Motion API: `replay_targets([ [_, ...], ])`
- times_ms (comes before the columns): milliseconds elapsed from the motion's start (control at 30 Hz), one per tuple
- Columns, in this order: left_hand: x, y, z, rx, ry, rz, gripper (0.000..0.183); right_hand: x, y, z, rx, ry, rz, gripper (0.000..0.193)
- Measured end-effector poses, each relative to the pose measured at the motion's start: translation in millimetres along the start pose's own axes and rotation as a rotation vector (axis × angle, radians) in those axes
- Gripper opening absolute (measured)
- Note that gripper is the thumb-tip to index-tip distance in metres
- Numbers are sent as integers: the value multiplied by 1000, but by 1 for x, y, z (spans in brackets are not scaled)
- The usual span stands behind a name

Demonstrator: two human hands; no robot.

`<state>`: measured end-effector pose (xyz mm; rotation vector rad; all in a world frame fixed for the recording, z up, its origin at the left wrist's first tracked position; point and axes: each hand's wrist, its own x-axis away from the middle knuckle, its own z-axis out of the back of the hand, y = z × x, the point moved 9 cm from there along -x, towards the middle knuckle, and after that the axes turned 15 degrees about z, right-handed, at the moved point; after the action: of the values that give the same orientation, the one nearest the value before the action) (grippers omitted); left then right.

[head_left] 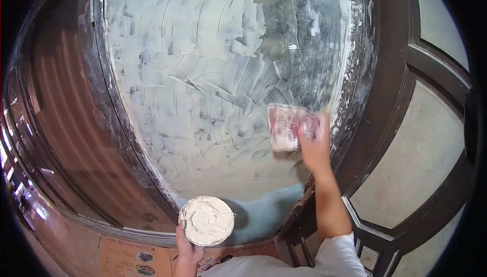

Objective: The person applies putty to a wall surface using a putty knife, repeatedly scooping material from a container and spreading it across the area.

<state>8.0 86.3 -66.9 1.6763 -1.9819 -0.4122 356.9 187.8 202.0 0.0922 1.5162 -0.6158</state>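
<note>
My left hand (188, 249) grips a round bowl (204, 197) at its left and lower side. Thick off-white putty (210, 221) fills it, the surface uneven and smeared. Up and to the right, my right hand (315, 147) is closed around a flat, squarish reddish putty spreader (285, 127) coated in white paste. It lies at or close against the lower right part of a grey panel (203, 79); whether its edge touches is hard to tell. Pale, streaky putty covers the panel's left and middle. Darker grey shows at its upper right.
Dark frame strips (359, 69) spotted with white border the panel. A brown slatted door or shutter (86, 109) stands at left, and dark framing with pale panels (413, 160) at right. Orange printed sheeting (124, 259) lies along the bottom, near a pale blue patch (269, 208).
</note>
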Motion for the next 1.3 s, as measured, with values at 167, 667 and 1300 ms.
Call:
replay_targets([
  [167, 1, 5, -9, -41, -24, -51, 61, -109, -38, -14, 72, -108, 219, 40],
  [667, -2, 13, -10, -9, 2, -88, 61, -189, -38, -17, 297, -325, 348, 42],
  [1300, -23, -1, -23, -65, -37, 36, 62, -244, -51, 11, 283, -183, 445, 39],
])
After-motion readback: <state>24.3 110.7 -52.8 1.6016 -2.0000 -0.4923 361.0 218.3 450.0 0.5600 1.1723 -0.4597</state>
